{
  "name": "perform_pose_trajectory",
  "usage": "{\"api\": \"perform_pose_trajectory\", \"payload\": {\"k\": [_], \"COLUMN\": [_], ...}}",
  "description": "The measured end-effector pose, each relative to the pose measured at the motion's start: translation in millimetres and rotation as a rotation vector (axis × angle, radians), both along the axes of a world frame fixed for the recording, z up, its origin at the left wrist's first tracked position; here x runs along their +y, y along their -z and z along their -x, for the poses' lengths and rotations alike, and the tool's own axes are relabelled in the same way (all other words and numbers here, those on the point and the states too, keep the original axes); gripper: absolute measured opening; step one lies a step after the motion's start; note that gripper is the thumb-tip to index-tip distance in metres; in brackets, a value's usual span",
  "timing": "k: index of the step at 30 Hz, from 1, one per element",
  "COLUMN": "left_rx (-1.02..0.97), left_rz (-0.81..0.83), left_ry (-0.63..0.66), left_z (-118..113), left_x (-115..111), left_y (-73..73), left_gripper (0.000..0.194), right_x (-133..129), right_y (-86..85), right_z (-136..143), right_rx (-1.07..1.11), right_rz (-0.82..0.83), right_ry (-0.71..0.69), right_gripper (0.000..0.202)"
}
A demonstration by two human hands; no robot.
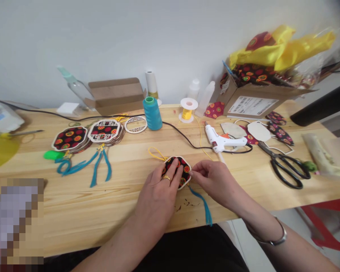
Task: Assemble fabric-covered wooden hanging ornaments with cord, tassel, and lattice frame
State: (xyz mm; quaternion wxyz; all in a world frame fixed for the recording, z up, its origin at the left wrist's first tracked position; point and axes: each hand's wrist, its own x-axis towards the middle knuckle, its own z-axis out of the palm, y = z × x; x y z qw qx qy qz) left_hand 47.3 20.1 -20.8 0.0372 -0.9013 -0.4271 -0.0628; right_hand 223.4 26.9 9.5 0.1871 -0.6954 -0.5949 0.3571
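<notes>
Left hand [161, 189] presses flat, fingers spread, on the ornament [178, 170]; right hand [212, 179] pinches its right edge; bare bench [102, 204] lies left of them.

Left hand [161, 190] presses a fabric ornament [178, 169] flat on the wooden table [102, 196]. Right hand [215, 181] pinches its edge; a glue gun [222, 141] lies nearby.
</notes>
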Motion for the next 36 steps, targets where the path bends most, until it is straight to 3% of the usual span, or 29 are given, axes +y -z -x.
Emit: {"api": "perform_pose_trajectory", "payload": {"k": [23, 32, 36], "left_rx": [-0.047, -0.124, -0.148], "left_rz": [0.03, -0.018, -0.005], "left_ry": [-0.062, 0.012, 0.017], "left_z": [-1, 2, 3], "left_x": [-1, 1, 0], "left_y": [-5.6, -8.1, -7.2], "left_gripper": [0.063, 0.039, 0.033], "right_x": [-1, -2, -3], "right_y": [5.8, 9.7, 12.5], "right_z": [-4, -7, -13], "right_rx": [0.024, -0.034, -0.044], "right_rz": [-0.005, -0.065, -0.212], "right_ry": [-0.025, -0.024, -0.029], "right_gripper": [0.016, 0.015, 0.014]}}
